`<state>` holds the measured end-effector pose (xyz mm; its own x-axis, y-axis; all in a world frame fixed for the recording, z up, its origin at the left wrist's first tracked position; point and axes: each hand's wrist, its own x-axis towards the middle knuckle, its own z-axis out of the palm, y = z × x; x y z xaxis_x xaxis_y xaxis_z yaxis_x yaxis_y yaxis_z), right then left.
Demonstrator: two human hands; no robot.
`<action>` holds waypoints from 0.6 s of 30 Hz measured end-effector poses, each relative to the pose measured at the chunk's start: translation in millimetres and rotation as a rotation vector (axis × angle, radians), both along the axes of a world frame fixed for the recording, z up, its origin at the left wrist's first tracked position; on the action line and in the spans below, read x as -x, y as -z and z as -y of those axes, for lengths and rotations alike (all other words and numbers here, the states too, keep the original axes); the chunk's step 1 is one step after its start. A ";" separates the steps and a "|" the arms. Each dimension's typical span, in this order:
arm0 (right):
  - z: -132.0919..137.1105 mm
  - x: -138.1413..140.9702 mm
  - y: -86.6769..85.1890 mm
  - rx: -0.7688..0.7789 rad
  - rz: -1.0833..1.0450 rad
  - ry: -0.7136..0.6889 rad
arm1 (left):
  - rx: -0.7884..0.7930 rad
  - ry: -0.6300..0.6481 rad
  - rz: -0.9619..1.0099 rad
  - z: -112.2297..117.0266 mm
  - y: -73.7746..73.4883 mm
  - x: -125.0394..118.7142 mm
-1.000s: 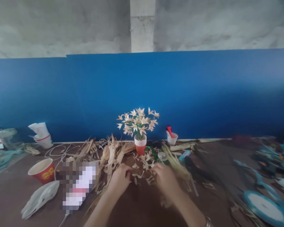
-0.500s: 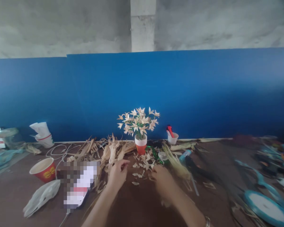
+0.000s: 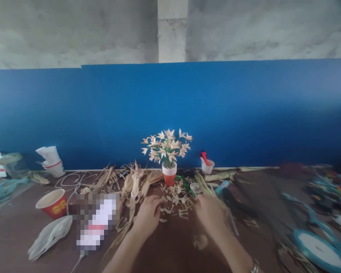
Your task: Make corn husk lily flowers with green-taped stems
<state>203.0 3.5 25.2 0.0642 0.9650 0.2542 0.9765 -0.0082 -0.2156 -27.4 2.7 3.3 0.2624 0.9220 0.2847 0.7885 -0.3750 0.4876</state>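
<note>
Small pale petal-like pieces (image 3: 177, 197) lie scattered on the brown table between my hands. To their left is my left hand (image 3: 149, 213), its fingers loosely bent with a gap between forefinger and thumb, and nothing visible in it. My right hand (image 3: 210, 212) is at their right edge, slightly blurred, its fingertips low by the scraps and apparently apart. I see nothing held in it. Just beyond the pieces stands an orange and white pot (image 3: 169, 178) of pale artificial flowers (image 3: 167, 145) with green stems.
Dried husks (image 3: 138, 182) are heaped left of the pot. Further left are a red paper cup (image 3: 52, 204), a white plastic bag (image 3: 49, 237) and a pixelated device. A white cup (image 3: 207, 167) with a red-handled tool stands right, and a blue ribbon roll (image 3: 319, 248) lies near right.
Both hands have moved to the right, the right one away from the petal pieces. Several thin pale strips now show on the table near where my right hand was.
</note>
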 end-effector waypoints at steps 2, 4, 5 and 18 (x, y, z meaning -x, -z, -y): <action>0.0 1.9 2.4 0.005 0.025 -0.009 | 0.020 0.077 -0.047 3.2 3.6 -7.2; -1.1 2.9 6.3 -0.005 0.027 -0.029 | 0.057 0.128 -0.081 4.5 8.0 -12.2; -1.9 3.0 8.4 -0.011 0.023 -0.036 | 0.061 0.139 -0.084 4.0 10.3 -13.1; 0.2 3.0 6.8 -0.020 0.062 -0.025 | -0.190 -0.203 0.029 -12.7 16.0 11.8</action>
